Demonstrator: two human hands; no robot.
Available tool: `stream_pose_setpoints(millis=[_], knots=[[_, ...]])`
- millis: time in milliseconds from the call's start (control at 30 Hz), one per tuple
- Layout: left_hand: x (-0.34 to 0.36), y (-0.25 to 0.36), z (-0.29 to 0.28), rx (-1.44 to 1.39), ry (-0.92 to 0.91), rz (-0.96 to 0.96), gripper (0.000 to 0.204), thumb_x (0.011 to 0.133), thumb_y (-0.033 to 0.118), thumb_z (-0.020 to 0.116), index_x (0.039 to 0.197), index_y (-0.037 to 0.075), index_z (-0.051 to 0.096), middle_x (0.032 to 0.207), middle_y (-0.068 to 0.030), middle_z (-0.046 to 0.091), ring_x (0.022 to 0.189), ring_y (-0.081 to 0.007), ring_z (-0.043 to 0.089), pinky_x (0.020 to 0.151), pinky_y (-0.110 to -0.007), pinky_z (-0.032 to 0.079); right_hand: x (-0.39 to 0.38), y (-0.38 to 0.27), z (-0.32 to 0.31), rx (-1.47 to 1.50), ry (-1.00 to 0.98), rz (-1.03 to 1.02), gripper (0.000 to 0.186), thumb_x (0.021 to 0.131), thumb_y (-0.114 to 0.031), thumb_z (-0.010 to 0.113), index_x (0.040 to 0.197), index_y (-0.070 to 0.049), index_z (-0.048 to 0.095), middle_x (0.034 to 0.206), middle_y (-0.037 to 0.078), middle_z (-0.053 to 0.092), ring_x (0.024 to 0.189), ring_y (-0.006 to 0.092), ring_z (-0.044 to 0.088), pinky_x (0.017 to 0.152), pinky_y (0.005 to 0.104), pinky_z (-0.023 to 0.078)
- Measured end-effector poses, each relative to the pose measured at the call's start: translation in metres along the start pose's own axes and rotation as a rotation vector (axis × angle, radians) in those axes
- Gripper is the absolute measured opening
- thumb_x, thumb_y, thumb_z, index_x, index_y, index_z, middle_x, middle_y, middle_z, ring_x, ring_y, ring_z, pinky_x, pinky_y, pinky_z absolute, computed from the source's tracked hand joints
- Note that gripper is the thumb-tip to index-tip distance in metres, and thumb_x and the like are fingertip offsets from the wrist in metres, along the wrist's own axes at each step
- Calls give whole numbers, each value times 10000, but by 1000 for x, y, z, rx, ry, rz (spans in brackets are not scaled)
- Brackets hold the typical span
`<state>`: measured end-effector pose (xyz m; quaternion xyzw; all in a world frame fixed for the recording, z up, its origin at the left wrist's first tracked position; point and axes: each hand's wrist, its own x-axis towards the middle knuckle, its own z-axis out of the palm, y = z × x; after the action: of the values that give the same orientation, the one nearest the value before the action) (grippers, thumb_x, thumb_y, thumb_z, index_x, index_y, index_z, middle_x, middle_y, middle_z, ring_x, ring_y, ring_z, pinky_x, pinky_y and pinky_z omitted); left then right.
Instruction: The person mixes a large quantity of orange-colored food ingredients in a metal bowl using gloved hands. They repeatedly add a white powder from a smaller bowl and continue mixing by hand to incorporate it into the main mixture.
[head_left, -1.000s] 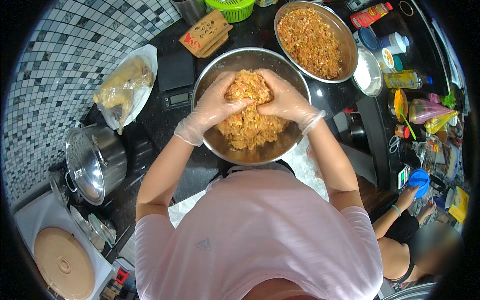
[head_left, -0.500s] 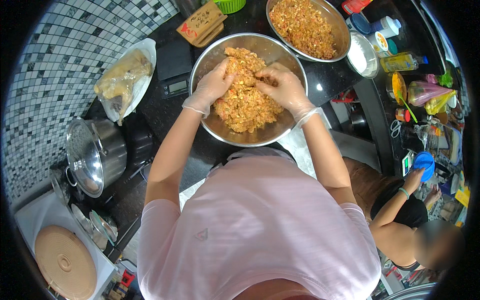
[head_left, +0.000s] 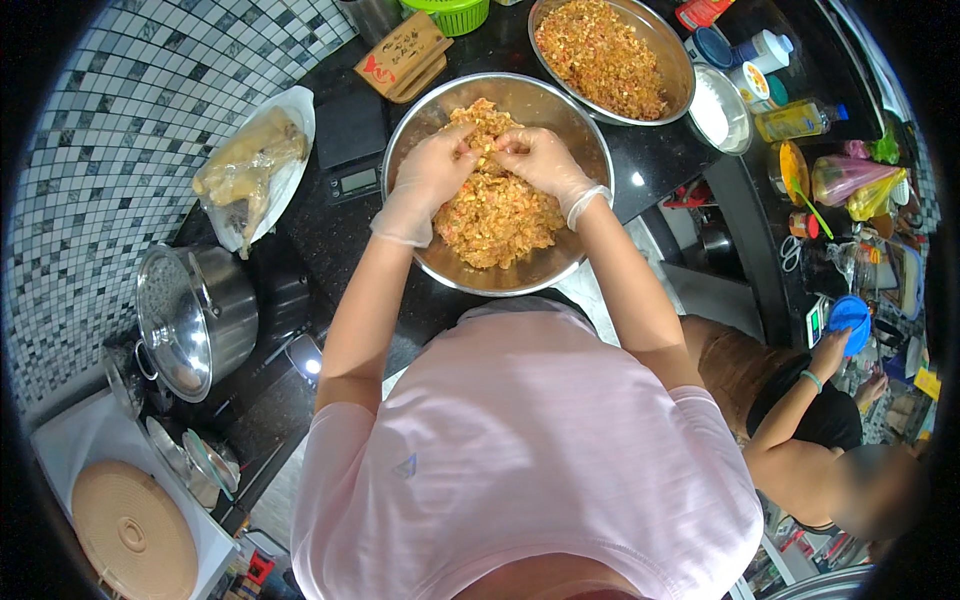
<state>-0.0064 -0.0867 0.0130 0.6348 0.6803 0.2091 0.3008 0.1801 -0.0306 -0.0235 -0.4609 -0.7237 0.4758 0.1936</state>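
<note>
Chopped orange-brown mixture point(head_left: 500, 228) is heaped in a wide steel bowl point(head_left: 583, 150), which is set on a black surface point(head_left: 650, 150). The upper part of the heap is being reached by both hands, each covered by a clear glove. The left hand point(head_left: 430, 180) and the right hand point(head_left: 548, 162) are held close together, with a narrow gap left between them. On each, the fingers are curled and drawn in toward the thumb – whether any mixture is pinched there cannot be told.

Beside the bowl on the left, a black scale point(head_left: 350, 135) is placed, and beyond it a wooden block point(head_left: 405, 60) is seen. At the upper right, more of a similar mixture is held in a second bowl point(head_left: 682, 62) – just beside it, white contents are seen in a smaller bowl point(head_left: 742, 125). Farther left, poultry point(head_left: 258, 170) in clear plastic is laid on a white plate point(head_left: 300, 103).
</note>
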Motion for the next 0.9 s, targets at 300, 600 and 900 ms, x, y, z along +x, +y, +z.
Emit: stream_pose_setpoints(millis=[300,600,900], knots=[[8,-6,5,-729,-239,-76,232,926,66,552,1140,-20,576,858,-75,649,696,-94,589,637,-217,470,-17,-18,-8,212,-65,-97,196,884,-200,672,923,-22,601,821,-6,596,762,62,521,712,243,455],[-29,20,-21,-875,-193,-38,196,963,127,520,1111,1,548,803,-56,636,628,-71,557,555,-185,420,-37,-43,-4,526,23,-47,173,947,-187,582,889,-26,604,744,-41,560,709,43,481,635,247,435],[-49,38,-9,-895,-157,-63,213,968,123,542,1126,-15,505,757,-28,570,613,-69,514,574,-213,444,-49,-66,7,540,122,-57,220,976,-207,529,848,-33,575,732,-13,564,714,57,488,668,249,440]])
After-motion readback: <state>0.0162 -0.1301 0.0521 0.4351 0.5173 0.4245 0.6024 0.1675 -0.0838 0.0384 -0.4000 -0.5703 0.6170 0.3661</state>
